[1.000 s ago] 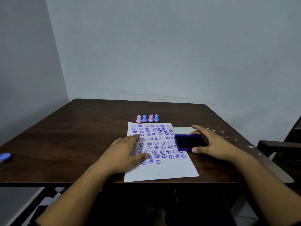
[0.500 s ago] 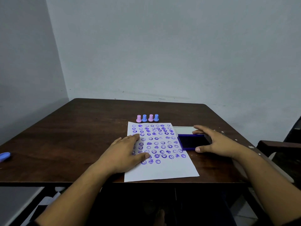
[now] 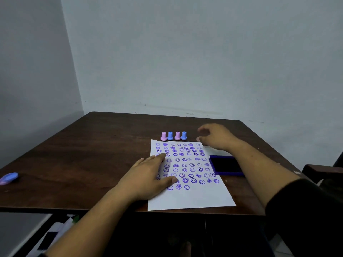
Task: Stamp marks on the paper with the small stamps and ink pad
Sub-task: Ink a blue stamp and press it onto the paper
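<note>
A white paper (image 3: 191, 198) covered with rows of purple stamp marks lies near the table's front edge. My left hand (image 3: 148, 178) rests flat on its left side. Several small stamps stand in a row just beyond the paper: pink (image 3: 163, 136), blue (image 3: 170, 135), pink (image 3: 177, 135), blue (image 3: 184, 135). The open purple ink pad (image 3: 225, 166) sits right of the paper, partly under my right forearm. My right hand (image 3: 216, 137) hovers right of the stamps with loosely curved fingers, holding nothing.
The dark wooden table (image 3: 92, 149) stands in a room corner. A blue-purple object (image 3: 8, 178) lies at its left edge. A dark chair arm (image 3: 323, 168) is at the right. The pad's pale lid (image 3: 213, 150) lies behind the pad.
My right hand has left the ink pad and moved forward and left toward the row of stamps. My left hand stays on the paper.
</note>
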Tool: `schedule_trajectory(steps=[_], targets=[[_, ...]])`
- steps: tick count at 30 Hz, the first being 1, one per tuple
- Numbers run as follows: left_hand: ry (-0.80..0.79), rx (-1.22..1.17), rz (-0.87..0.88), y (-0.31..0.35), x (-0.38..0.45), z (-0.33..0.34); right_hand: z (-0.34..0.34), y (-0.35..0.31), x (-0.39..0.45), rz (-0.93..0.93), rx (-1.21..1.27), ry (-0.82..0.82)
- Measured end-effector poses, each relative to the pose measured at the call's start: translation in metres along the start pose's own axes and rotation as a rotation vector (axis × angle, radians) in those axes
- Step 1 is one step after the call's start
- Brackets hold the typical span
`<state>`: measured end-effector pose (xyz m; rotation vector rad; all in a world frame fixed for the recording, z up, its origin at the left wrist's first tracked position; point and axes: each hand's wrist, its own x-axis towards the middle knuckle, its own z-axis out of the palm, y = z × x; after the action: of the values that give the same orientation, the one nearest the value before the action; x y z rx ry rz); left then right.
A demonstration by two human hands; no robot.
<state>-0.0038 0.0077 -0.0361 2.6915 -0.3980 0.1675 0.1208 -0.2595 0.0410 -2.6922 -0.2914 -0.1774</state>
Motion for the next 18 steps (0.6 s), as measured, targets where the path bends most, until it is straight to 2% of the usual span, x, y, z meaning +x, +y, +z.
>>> schedule_trajectory(steps=[7, 18], targets=[[0.016, 0.054, 0.009, -0.003, 0.003, 0.005, 0.034, -0.034, 0.049, -0.01, -0.165, -0.034], [0.001, 0.103, 0.025, -0.001, 0.002, 0.006, 0.058, -0.034, 0.08, -0.034, -0.267, 0.057]])
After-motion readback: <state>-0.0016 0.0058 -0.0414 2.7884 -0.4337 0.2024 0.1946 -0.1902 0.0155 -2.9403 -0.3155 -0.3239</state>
